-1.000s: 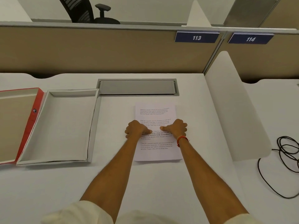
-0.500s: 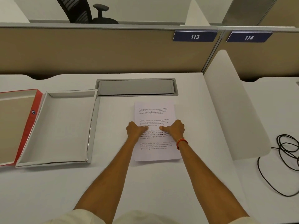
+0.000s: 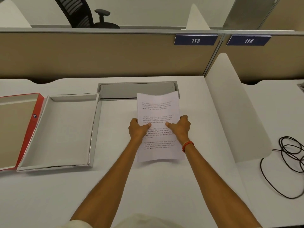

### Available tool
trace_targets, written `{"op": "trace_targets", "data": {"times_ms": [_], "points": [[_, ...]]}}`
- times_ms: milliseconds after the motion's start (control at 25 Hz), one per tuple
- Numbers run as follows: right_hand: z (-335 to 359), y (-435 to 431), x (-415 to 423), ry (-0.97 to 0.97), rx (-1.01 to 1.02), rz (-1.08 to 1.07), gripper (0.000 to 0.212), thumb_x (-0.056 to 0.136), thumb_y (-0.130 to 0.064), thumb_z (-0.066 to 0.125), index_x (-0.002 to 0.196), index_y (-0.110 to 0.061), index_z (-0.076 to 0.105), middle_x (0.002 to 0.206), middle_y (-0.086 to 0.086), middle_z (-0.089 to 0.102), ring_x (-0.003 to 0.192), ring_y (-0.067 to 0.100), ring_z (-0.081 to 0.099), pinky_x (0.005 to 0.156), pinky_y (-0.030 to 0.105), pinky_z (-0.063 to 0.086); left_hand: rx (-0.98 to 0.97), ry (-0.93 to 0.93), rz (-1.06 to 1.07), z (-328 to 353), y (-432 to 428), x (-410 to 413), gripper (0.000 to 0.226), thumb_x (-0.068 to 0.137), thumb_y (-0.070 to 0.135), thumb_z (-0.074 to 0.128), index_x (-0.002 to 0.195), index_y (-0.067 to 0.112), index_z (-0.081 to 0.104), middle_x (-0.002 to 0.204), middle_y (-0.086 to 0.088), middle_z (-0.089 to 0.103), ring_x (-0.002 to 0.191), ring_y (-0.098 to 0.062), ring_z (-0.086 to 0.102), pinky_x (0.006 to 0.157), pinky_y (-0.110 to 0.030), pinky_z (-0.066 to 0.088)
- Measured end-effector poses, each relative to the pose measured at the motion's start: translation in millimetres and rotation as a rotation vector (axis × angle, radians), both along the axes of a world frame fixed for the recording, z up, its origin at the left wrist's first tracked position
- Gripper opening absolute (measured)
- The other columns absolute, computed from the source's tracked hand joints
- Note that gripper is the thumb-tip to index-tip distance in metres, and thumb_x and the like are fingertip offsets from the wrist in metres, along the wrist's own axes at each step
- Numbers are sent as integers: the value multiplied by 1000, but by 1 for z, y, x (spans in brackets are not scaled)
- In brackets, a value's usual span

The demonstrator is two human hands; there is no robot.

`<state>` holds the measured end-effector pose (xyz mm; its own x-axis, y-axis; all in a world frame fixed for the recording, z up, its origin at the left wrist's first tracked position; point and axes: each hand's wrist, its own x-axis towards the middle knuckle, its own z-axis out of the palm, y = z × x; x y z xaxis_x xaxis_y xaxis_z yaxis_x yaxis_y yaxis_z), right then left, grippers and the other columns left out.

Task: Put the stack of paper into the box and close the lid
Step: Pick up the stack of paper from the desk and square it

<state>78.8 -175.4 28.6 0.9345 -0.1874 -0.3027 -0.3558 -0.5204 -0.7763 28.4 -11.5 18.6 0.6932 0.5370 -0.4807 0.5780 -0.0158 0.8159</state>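
A stack of printed white paper [image 3: 158,109] is lifted off the desk at centre, its top edge curling over the grey cable hatch. My left hand [image 3: 137,130] grips its left edge and my right hand [image 3: 180,127] grips its right edge, thumbs on top. The open box [image 3: 94,129] lies to the left: a shallow white tray, nothing inside. Its red-edged lid [image 3: 32,127] lies flat open further left, hinged to the tray.
A grey cable hatch [image 3: 125,90] sits at the back of the white desk [image 3: 49,195]. A white divider panel [image 3: 230,104] rises on the right, with a coiled black cable [image 3: 291,155] beyond it. A beige partition wall [image 3: 98,55] closes the back.
The paper lay flat with both hands pressing on it; now both hands have gripped its side edges and raised it off the desk, away from me.
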Motion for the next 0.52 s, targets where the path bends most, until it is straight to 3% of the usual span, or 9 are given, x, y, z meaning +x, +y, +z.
{"op": "trace_targets", "data": {"times_ms": [200, 280, 360, 520], "points": [[31, -5, -1, -237, 195, -45, 54, 72, -16, 85, 110, -8, 47, 111, 12, 64, 93, 24, 66, 69, 22, 57, 34, -337, 16, 27, -7, -1, 40, 76, 23, 81, 98, 20, 48, 97, 4, 65, 83, -11, 69, 64, -26, 61], [36, -5, -6, -326, 286, -65, 53, 72, -13, 84, 109, -14, 45, 107, 4, 62, 86, 15, 65, 60, 9, 54, 34, -479, 9, 34, -11, -5, 40, 77, 20, 79, 93, 38, 47, 92, 22, 63, 82, 1, 66, 60, -16, 58], [37, -5, -12, -404, 357, -83, 53, 72, -12, 83, 107, -20, 44, 102, -4, 61, 85, 5, 62, 57, 4, 52, 16, -564, -3, 41, -14, -10, 52, 78, 16, 77, 91, 54, 45, 91, 36, 61, 87, 11, 63, 61, -9, 53], [32, -7, -22, -483, 443, -91, 56, 72, -12, 84, 106, -29, 44, 98, -19, 60, 92, 5, 63, 64, 7, 54, -8, -629, -22, 41, -15, -16, 57, 79, 17, 77, 96, 60, 44, 96, 37, 62, 94, 8, 63, 65, -15, 55]]}}
